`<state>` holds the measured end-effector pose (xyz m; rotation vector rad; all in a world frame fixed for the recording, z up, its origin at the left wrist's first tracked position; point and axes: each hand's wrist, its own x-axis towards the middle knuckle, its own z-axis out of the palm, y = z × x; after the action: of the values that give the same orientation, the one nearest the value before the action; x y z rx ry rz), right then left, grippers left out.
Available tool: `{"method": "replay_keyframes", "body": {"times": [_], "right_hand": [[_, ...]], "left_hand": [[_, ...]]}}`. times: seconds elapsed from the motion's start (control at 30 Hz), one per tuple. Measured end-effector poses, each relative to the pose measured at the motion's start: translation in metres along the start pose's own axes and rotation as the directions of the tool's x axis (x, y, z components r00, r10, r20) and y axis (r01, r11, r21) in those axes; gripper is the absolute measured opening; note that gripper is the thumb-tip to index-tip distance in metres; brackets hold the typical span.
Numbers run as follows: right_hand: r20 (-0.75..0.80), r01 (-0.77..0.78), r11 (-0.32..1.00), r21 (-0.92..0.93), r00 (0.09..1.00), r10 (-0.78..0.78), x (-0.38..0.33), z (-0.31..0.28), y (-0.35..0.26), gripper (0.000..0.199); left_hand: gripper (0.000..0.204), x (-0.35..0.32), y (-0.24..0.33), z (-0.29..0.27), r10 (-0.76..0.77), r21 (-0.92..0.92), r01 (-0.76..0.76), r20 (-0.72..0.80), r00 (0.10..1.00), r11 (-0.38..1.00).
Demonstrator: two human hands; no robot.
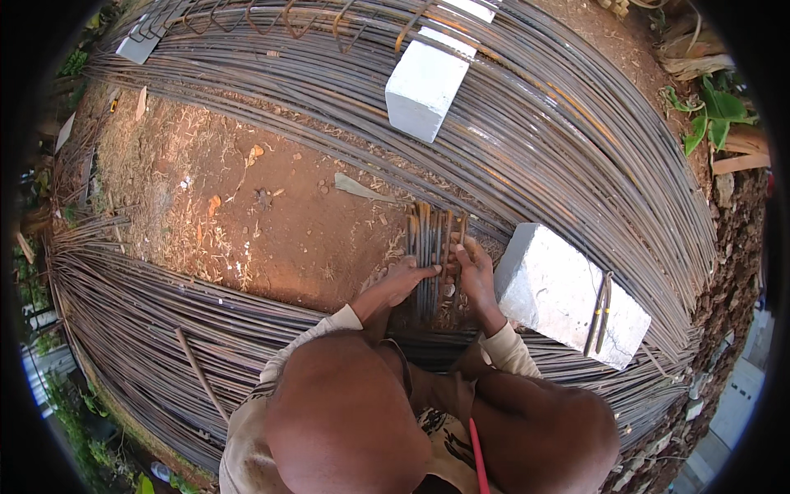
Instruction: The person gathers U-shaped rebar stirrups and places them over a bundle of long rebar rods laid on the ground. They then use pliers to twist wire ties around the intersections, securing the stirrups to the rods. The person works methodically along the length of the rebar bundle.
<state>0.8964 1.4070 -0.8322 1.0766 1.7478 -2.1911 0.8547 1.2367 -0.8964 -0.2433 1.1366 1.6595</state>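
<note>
A bundle of short, rusty steel rods (425,247) stands between my hands, just in front of my knees. My left hand (401,281) is closed on the bundle's left side, its thumb laid across the rods. On the other side, the fingers of my right hand (475,265) curl round the rods at the right edge, one or two of which stand slightly apart from the rest. The lower ends of the bundle are in shadow. To the right of my right hand is a white block (551,280), with a pincer-like tool with yellow bands (600,313) lying on it.
Long steel bars (559,156) stretch across the far side, and more bars (164,305) lie on the near side. Another white block (428,82) rests among the far bars. Bent steel stirrups (288,18) lie at the top. Reddish soil (271,198) lies between the bars.
</note>
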Motion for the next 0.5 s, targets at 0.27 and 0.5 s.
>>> {"method": "replay_keyframes", "body": {"times": [0.27,0.5], "right_hand": [[0.131,-0.126,0.989,0.071,0.985,0.116,0.015,0.002,0.021,0.031],[0.179,-0.169,0.984,0.058,0.971,0.156,0.018,-0.001,0.028,0.028]], "left_hand": [[0.055,0.018,-0.007,-0.019,-0.041,0.761,0.065,-0.051,0.998,0.645],[0.052,-0.009,0.024,-0.012,-0.043,0.594,0.031,0.007,0.999,0.804]]}}
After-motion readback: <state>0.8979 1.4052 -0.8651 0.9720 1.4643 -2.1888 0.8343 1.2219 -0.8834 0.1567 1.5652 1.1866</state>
